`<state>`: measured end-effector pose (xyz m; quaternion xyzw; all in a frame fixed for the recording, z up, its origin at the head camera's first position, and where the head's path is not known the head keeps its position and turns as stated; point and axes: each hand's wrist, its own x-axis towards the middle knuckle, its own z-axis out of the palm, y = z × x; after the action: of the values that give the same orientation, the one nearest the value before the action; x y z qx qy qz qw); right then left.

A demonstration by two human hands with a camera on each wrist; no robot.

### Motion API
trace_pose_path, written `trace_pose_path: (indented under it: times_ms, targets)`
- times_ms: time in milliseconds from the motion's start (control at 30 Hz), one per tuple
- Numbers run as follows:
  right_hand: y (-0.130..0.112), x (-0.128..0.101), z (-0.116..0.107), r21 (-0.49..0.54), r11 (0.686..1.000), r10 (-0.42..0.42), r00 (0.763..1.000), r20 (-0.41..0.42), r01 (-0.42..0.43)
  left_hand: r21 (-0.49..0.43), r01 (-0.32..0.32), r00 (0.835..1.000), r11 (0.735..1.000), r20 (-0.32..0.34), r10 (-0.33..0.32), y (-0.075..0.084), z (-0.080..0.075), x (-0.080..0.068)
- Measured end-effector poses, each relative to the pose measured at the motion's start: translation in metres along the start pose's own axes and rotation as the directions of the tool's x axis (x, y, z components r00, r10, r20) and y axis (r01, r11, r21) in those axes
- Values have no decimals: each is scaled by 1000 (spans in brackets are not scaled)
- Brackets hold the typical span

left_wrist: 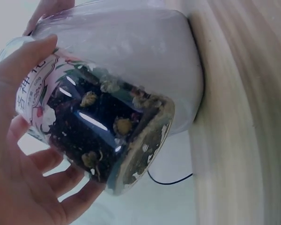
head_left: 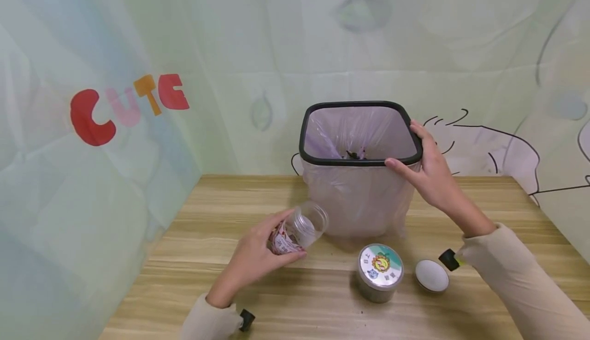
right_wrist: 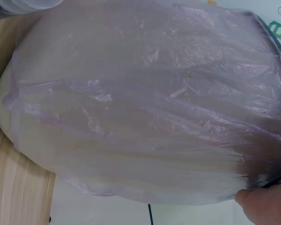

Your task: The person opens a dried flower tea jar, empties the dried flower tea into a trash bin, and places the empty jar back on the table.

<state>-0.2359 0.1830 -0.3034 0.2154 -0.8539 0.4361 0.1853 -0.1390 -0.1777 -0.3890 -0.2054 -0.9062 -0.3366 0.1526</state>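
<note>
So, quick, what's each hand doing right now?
Left hand: holding a clear labelled jar.
Right hand: gripping the bin's black rim.

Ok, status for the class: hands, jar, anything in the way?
Left fingers hold clear jar, tilted, flower-like bits inside. Right fingers grip black bin rim. Tin and white disc sit right of jar, seemingly not in the way.

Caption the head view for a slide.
Left hand holding a clear jar, right hand gripping a bag-lined bin by its black rim.
</note>
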Motion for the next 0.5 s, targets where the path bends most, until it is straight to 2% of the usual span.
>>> trace_pose_path:
  times_ms: [267,500]
  targets:
    - [-1,0,0,17,1000,19,1000,11,-19,-28,6,992,1000,-128,-9,2,-15,4]
    - [-1,0,0,30,999,24,1000,16,-24,-30,-7,979,1000,-204,0,7,-26,10]
